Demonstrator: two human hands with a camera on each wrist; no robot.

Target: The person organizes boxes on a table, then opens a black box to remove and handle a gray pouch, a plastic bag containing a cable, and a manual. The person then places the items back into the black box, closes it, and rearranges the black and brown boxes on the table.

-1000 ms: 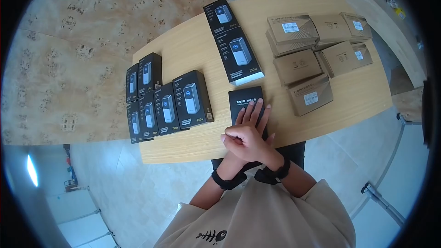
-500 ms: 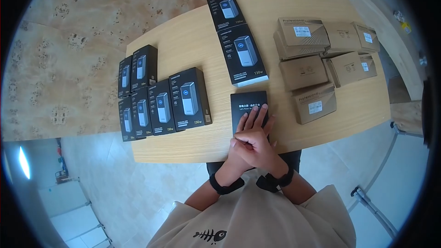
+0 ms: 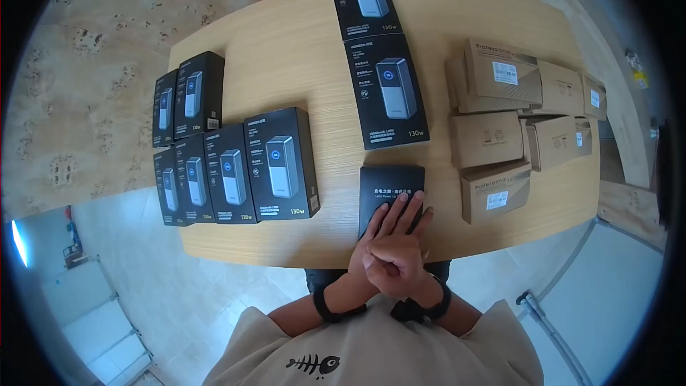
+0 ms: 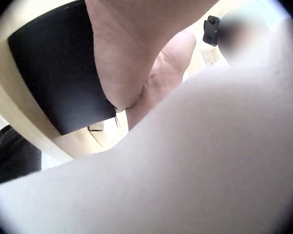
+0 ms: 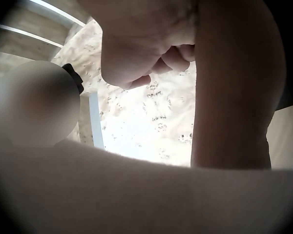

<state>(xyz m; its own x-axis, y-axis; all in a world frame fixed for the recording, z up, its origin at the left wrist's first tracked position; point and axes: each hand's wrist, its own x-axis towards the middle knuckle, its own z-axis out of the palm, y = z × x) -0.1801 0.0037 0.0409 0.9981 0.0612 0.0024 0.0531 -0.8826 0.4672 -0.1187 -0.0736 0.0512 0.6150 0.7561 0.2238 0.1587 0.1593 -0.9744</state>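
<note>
A black box (image 3: 389, 179) with white lettering lies flat near the table's front edge. My left hand (image 3: 389, 225) rests on its lower right part, fingers stretched out, covering some of the lettering. Crossing over the back of that hand is my right hand (image 3: 399, 256), its fingers curled into a fist with nothing visible inside. In the left wrist view the black box (image 4: 53, 63) shows beside the hands. From the right wrist, the curled fingers (image 5: 173, 61) appear beside the other forearm.
Two black power bank boxes (image 3: 389, 93) stand in line just beyond. Several similar boxes (image 3: 279, 164) are grouped on the left. Brown cardboard boxes (image 3: 493, 139) are stacked on the right. The wooden table (image 3: 286, 243) has a curved front edge close to the body.
The head view has shifted, so the table's things sit lower in it and the left group farther left. The left hand stays on the black box; the right fist stays over it, turned slightly.
</note>
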